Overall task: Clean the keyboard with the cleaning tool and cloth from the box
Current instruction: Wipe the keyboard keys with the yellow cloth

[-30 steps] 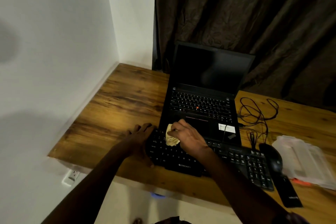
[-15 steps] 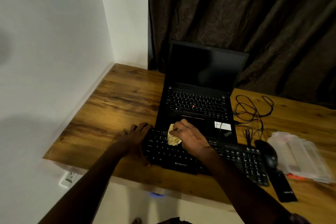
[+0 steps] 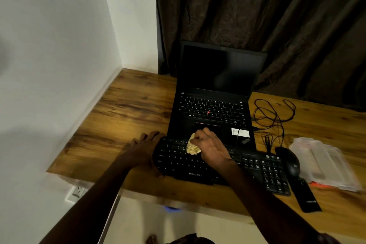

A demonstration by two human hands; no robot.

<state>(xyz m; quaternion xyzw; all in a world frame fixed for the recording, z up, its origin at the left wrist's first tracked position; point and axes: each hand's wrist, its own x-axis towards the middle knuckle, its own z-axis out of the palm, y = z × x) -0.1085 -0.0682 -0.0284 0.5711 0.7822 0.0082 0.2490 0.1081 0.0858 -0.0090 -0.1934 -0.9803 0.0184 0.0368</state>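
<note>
A wooden table [image 3: 126, 117] with dark streaked grain carries an open black laptop [image 3: 215, 109], its screen dark, standing toward the table's back. A black keyboard [image 3: 257, 166] lies against the laptop's front edge and runs past the laptop's right side. Right of the laptop, a thin black cable [image 3: 265, 113] lies in loose loops. Front-right of the laptop, a black mouse [image 3: 290, 161] sits just beside the keyboard's end, with a flat black slab [image 3: 306, 197] nearer the table's front edge. A clear plastic box [image 3: 324, 162] lies farther right. Front-left of the laptop, the left hand [image 3: 146, 144] rests flat on the wood.
</note>
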